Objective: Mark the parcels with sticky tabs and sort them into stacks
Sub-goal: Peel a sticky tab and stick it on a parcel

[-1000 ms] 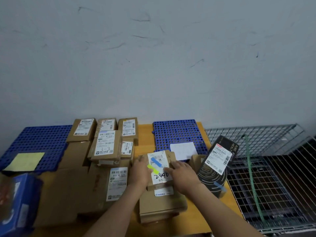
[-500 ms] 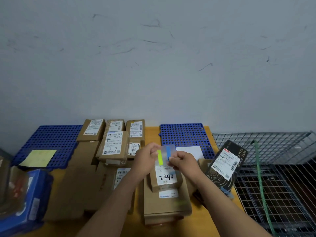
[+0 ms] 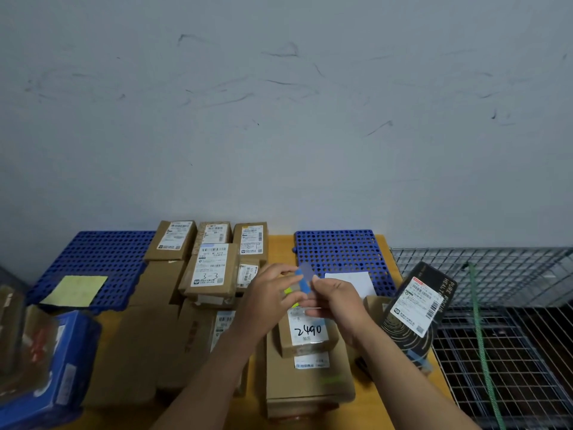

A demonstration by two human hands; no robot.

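Both hands are raised over the small brown parcel marked 2490 (image 3: 305,335), which lies on a larger brown box (image 3: 305,380). My left hand (image 3: 268,297) holds the clear sheet of sticky tabs with yellow-green tabs (image 3: 290,291) showing. My right hand (image 3: 336,301) pinches a blue sticky tab (image 3: 303,279) at the sheet's top edge. A stack of labelled brown parcels (image 3: 212,268) stands to the left at the back.
Blue perforated mats lie at the back left (image 3: 93,259) and back right (image 3: 341,252), one with a yellow note (image 3: 76,290), one with a white card (image 3: 353,282). A black box (image 3: 417,308) leans at right beside a wire basket (image 3: 496,305). A blue package (image 3: 59,367) sits front left.
Both hands lifted the tab sheet off the 2490 parcel and raised it. My right hand now peels a blue tab from it.
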